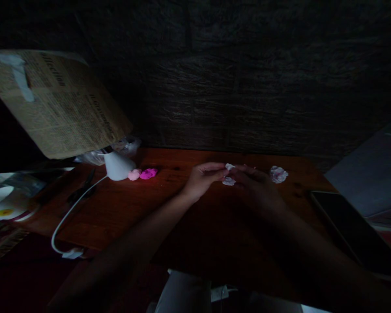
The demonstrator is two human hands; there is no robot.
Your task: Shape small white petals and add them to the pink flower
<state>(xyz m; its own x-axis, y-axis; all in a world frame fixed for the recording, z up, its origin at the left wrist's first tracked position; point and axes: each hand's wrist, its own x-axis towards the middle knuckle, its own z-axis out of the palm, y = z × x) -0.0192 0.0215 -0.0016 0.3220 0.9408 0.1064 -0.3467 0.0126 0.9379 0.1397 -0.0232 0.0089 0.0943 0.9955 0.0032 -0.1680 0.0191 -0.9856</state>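
Wooden tabletop [163, 189] against a dark, block-patterned wall [215, 87]; lighting poor. Well to the right of the newspaper-print table lamp [71, 104], the left hand [202, 178] and right hand [259, 187] meet, fingertips pinching a crumpled whitish piece [228, 181] (paper or clay, cannot tell). A similar wad [278, 174] lies farther right of the lamp. Light, even pressure from both sides should limit tearing.

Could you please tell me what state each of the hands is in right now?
Left hand: closed, pinching a pale crumpled piece.
Right hand: closed on the same pale crumpled piece, its grip partly hidden.
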